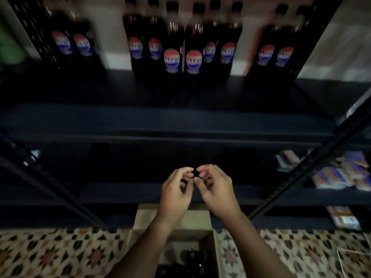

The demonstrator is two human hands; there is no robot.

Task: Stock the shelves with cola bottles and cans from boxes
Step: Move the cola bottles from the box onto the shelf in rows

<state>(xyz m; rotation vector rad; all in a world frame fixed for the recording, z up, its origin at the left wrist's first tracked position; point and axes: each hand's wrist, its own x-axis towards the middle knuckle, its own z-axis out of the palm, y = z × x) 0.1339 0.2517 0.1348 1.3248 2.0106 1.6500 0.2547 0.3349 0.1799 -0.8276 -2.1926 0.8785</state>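
Several dark cola bottles [181,47] with red, white and blue labels stand in groups at the back of the upper black shelf [180,119]. Below my arms an open cardboard box [145,216] sits on the floor, with dark bottle tops [190,256] inside. My left hand [175,194] and my right hand [215,192] are raised together in front of a lower shelf. Their fingers are curled and the fingertips meet around a small dark object [195,173]. In the dim light I cannot make out what it is.
Black perforated shelf posts [291,177] run diagonally at left and right. Blue and orange packets [341,175] lie on the neighbouring shelves at the right. Patterned floor tiles [60,253] spread on both sides of the box.
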